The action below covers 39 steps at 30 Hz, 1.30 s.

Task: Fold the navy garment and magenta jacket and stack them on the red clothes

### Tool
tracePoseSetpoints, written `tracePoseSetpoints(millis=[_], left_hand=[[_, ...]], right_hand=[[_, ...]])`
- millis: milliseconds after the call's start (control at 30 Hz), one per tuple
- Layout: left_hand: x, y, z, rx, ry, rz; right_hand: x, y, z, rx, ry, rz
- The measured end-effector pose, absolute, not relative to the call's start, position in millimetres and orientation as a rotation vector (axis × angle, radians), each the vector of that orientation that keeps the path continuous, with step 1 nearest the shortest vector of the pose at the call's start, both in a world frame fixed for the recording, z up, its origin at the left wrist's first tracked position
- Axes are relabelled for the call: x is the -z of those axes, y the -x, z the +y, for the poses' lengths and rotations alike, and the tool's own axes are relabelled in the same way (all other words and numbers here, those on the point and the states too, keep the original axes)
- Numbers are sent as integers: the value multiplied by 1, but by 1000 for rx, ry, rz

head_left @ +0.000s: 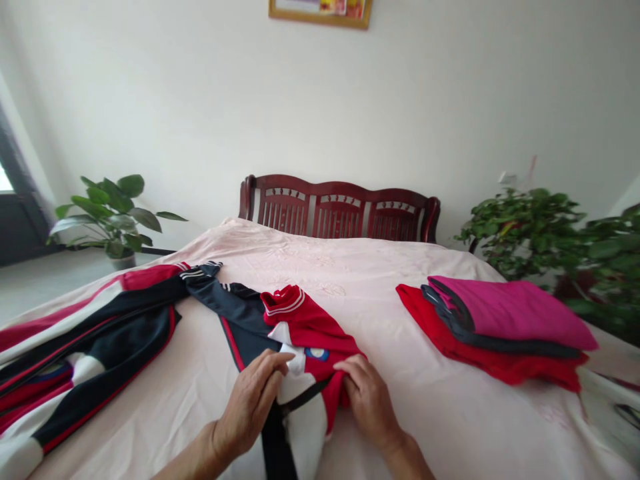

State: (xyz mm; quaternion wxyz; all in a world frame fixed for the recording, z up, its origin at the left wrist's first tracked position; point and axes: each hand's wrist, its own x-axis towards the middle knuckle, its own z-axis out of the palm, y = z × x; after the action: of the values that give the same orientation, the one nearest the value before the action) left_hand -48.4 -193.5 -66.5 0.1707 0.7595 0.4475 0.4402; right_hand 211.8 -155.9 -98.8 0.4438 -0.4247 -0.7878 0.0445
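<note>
A red, white and navy track jacket (320, 327) lies on the bed cover in front of me, with a striped red collar and a round blue badge. Its right part is folded inward, and a dark zip strip crosses the white panel. My left hand (255, 393) pinches the white cloth near the jacket's middle. On the red edge at the right, my right hand (367, 400) is closed with cloth between thumb and fingers. A dark navy sleeve stretches from the jacket toward the upper left.
A second track garment (115, 333) is spread at the left. At the right sits a stack of folded clothes (515, 313), magenta on top and red below. The pink bed cover (350, 260) reaches a wooden bench back (335, 207). Potted plants (117, 207) flank the bed.
</note>
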Motion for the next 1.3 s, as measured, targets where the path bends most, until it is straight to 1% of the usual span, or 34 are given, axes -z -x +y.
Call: tracePoseSetpoints(millis=[100,200,333,467,567,700,800,933,1033,1167,1233,1300], left_hand=[[69,51,-186,-1288,-2189,1300],[80,58,-170,-1318,-2208,1425],[99,76,-142,-1253,-2254,1642],[111,87,-116,-1163,-2216,1857],[108,87,-98,-1054,-2232,1926],[99,83,-78,-940,-2266,1798],[93,81,-67,-997,-2102,1706],[81,79,-60,-1145,-1870,1721],[59,79,-65,-1259,-1725,1647],[23,79,-84,-1421,-1441,1317],[11,76,-96,-1431,-1297,1188],[7,70,-108,-1352,-1216,1127]], right_hand=[[100,-244,-143,-341,1189,-1555],[101,-265,-138,-625,1340,-1205],[104,-272,-138,-928,1263,-991],[107,-272,-138,-973,1228,-969],[107,-271,-139,-956,1234,-989],[107,-271,-140,-944,1212,-969],[108,-271,-139,-960,1169,-935],[112,-272,-137,-1033,1096,-894],[115,-270,-138,-1160,1009,-885],[114,-263,-143,-1361,929,-912],[108,-260,-146,-1429,921,-938],[96,-258,-150,-1426,910,-999]])
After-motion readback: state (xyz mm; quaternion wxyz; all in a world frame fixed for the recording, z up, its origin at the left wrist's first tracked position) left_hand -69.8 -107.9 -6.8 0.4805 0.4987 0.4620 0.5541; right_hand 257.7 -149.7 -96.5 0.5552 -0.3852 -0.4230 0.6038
